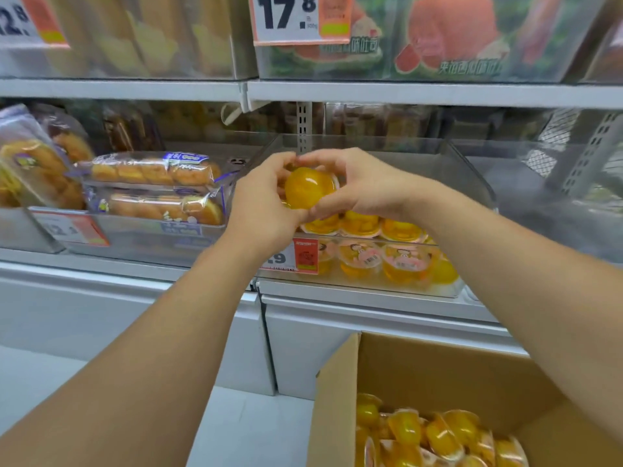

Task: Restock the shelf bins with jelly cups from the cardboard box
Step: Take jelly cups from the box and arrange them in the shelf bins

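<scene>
The cardboard box [499, 375] (more yellow cups inside) sits below the clear shelf bin [448, 170]. Above that bin's stacked cups [381, 247], left hand [266, 203] and right hand [364, 187] curl their fingers round one jelly cup [308, 187].

Both hands [313, 193] around jelly cup [308, 187] over bin [472, 170]

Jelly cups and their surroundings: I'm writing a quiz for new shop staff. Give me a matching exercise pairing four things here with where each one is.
Things:
1. held jelly cup
2. cardboard box
3. bread packs
4. clear bin

Places:
A. bottom right, below the shelf
B. between both hands
C. on the shelf, behind the hands
D. left neighbouring bin

Pairs: 1-B, 2-A, 3-D, 4-C
</scene>
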